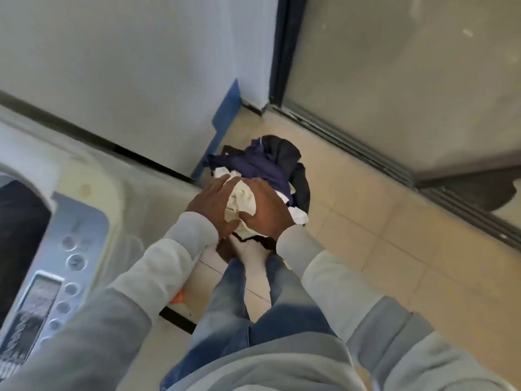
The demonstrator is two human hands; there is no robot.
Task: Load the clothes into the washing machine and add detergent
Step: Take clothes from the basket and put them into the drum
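Early loading: left hand (214, 201) presses flat-fingered and right hand (267, 211) grips a white cloth (239, 200), held between them over the pile (270, 162) on the floor (366, 235) beside the open washer (79, 210); pile and detergent apparently remain.

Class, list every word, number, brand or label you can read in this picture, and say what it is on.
None is legible.
Control panel of the washing machine: markings by the buttons and display, too blurred to read.
Clothes: no print visible.
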